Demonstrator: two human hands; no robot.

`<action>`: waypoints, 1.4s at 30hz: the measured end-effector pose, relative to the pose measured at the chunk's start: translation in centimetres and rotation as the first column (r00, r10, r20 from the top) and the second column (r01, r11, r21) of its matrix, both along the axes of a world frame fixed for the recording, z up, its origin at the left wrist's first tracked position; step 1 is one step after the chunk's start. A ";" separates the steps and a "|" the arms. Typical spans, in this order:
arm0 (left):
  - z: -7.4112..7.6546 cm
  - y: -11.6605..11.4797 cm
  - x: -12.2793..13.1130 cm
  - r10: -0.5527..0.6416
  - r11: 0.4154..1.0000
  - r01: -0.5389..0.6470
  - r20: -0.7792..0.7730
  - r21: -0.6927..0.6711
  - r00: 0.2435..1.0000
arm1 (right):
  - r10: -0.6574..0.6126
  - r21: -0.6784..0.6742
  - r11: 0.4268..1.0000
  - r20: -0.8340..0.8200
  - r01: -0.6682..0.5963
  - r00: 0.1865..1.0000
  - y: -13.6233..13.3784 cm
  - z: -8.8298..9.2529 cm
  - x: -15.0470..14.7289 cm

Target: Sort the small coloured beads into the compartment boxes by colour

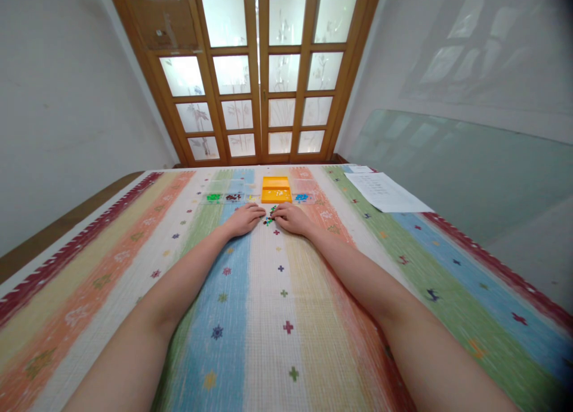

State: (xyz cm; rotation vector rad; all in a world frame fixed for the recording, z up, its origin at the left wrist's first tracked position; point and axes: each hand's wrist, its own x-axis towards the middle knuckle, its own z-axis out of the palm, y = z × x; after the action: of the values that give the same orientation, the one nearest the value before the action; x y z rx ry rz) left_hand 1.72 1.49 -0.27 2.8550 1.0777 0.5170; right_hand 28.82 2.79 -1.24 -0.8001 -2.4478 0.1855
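As the bare left hand (245, 219) and right hand (292, 218) flank it, a small loose cluster of tiny green, blue and dark pieces (268, 221) lies on the tabletop (268, 280) under their fingertips. Whether either grip is pinching a piece, I cannot tell. Just beyond sits an open rectangular orange-yellow plastic box (276, 201), between bright green pieces (213, 197) and dark red pieces (233, 197) leftward and bright blue pieces (302, 197) rightward.
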 end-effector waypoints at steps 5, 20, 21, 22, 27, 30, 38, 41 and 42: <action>-0.5 0.2 0.0 0.029 1.000 -0.029 -0.064 -0.005 0.998 | 0.008 0.027 1.000 0.002 -0.008 1.000 0.2 -0.2 -0.1; -0.6 0.8 -0.7 0.091 0.992 -0.098 0.082 0.081 0.992 | -0.028 0.054 0.998 0.039 0.025 0.999 -0.3 0.3 -0.4; -0.7 1.0 -1.1 0.128 0.986 -0.139 0.120 0.088 0.985 | -0.028 0.059 0.998 0.037 0.025 0.999 -0.4 0.3 -0.4; -0.7 1.3 -1.4 0.166 0.979 -0.182 0.156 0.094 0.974 | -0.027 0.063 0.998 0.036 0.024 0.999 -0.4 0.3 -0.3; -0.9 2.6 -3.9 0.345 0.924 -0.376 0.272 0.070 0.898 | -0.039 0.057 0.998 0.063 0.035 0.997 -0.3 0.2 -0.2; -1.1 3.4 -5.5 0.436 0.882 -0.468 0.302 0.042 0.848 | -0.041 0.056 0.998 0.067 0.037 0.997 -0.3 0.2 -0.3; -2.4 5.0 -8.0 0.536 0.812 -0.582 0.341 0.041 0.772 | -0.067 0.095 0.994 0.076 0.060 0.995 -0.4 0.4 -0.3; -2.4 4.7 -7.9 0.524 0.818 -0.571 0.325 0.065 0.787 | -0.047 0.093 0.995 0.084 0.039 0.995 -0.4 0.4 -0.2; -2.3 4.6 -7.7 0.520 0.820 -0.567 0.318 0.071 0.792 | -0.044 0.090 0.995 0.089 0.036 0.995 -0.4 0.5 -0.2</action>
State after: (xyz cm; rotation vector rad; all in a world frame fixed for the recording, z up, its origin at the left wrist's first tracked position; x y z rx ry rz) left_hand -6.01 6.05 -2.59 2.4280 1.8754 1.0570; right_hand 28.61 2.41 -0.78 -0.8341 -2.5032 0.0256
